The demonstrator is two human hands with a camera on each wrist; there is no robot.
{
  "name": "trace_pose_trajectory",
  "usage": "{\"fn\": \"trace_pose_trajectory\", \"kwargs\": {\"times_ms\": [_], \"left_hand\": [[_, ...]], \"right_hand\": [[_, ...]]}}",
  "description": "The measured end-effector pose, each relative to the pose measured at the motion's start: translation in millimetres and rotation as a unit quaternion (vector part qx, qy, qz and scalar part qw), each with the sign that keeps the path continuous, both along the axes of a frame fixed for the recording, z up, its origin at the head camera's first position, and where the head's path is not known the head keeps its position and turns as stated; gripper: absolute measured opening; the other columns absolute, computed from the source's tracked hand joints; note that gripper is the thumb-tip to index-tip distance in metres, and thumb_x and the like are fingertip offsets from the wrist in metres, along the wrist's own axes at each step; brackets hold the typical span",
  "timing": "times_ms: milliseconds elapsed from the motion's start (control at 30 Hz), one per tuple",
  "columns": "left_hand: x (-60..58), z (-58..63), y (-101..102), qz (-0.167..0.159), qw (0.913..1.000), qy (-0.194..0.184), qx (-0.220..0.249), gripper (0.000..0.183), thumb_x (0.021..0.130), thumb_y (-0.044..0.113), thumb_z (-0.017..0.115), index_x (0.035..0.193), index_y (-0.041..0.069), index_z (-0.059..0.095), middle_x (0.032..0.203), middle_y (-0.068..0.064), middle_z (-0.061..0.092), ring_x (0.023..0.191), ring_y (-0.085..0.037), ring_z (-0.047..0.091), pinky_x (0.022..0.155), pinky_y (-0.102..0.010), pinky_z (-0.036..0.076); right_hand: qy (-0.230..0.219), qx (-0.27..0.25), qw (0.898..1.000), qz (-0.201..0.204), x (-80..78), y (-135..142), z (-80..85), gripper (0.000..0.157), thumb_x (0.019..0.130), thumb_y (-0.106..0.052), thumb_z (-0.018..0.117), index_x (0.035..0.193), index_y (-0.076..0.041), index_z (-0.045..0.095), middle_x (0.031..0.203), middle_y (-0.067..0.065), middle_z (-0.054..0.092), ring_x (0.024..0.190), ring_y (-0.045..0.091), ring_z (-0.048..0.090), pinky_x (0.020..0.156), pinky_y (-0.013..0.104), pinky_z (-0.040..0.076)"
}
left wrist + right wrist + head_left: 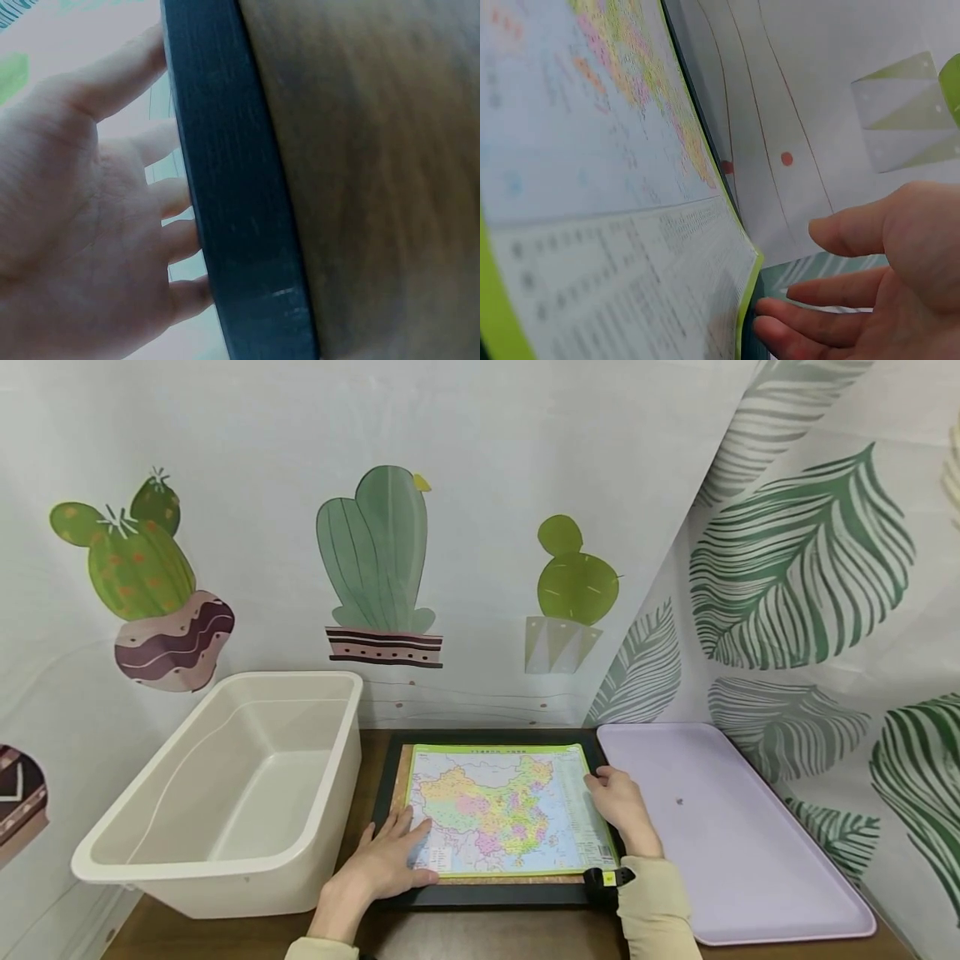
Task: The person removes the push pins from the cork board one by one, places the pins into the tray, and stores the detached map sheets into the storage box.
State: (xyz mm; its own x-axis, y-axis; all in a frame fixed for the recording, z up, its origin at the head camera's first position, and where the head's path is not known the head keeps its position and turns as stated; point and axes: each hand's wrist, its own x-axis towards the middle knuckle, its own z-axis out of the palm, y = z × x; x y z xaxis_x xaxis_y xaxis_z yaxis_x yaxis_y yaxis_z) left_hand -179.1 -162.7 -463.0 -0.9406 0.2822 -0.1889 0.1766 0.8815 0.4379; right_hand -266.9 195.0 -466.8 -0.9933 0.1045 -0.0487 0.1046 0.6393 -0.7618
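A map sheet (pixel 495 810) with a light green border lies on a cork board with a black frame (pixel 487 896). My left hand (pixel 386 857) rests with fingers spread at the lower left of the sheet, over the frame's left side. From below, the left wrist view shows that palm (pixel 82 225), with fingertips hidden behind the dark frame edge (pixel 232 180). At the sheet's right edge is my right hand (pixel 618 802). In the right wrist view, this hand's fingers (pixel 810 322) are at the sheet's bent edge, thumb apart from them.
A deep cream plastic tub (pixel 322 818) stands left of the board on the brown wooden table (pixel 480 935). To the right lies a shallow lilac tray (pixel 735 835), close beside the right forearm. Behind hangs a white cloth (pixel 480 568) printed with cacti and leaves.
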Motion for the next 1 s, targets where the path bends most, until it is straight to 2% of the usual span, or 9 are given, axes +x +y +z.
{"fn": "trace_pose_trajectory", "kwargs": {"times_ms": [267,567,800,1000], "left_hand": [[1.1,-0.6,-1,-0.001,0.9999,-0.006,0.011,0.082,0.083,0.049,0.073,0.149,0.009,0.043,0.158,-0.024,0.020,0.144,-0.043,0.017,0.112,-0.065,0.007],[1.1,2.0,-1,0.005,0.9999,-0.005,0.009,0.083,0.083,0.049,0.073,0.148,0.008,0.043,0.157,-0.024,0.020,0.144,-0.042,0.018,0.112,-0.064,0.008],[1.9,3.5,-1,0.007,0.9999,-0.004,0.009,0.083,0.083,0.048,0.074,0.148,0.007,0.044,0.157,-0.025,0.020,0.144,-0.042,0.018,0.113,-0.064,0.008],[2.3,3.0,0,0.007,0.9999,0.000,0.010,0.083,0.082,0.048,0.074,0.147,0.007,0.044,0.157,-0.025,0.021,0.144,-0.042,0.019,0.113,-0.064,0.008]], "right_hand": [[-0.028,0.004,1.000,0.012,-4.5,-6,2.0,0.054,0.103,-0.021,0.047,0.142,0.015,0.035,0.131,0.036,0.049,0.114,0.047,0.053,0.090,0.055,0.047],[-0.037,-0.008,0.999,-0.001,-12.7,-3,-4.9,0.054,0.102,-0.020,0.049,0.142,0.012,0.036,0.129,0.034,0.048,0.113,0.045,0.053,0.089,0.055,0.046],[-0.024,-0.056,0.998,0.013,-11.3,3,-3.1,0.046,0.100,-0.013,0.050,0.137,0.014,0.042,0.119,0.029,0.052,0.098,0.034,0.056,0.084,0.049,0.046],[-0.014,-0.109,0.993,0.031,-9.2,10,-2.1,0.040,0.100,-0.007,0.048,0.136,0.010,0.044,0.109,0.022,0.053,0.089,0.029,0.053,0.076,0.039,0.044]]}}
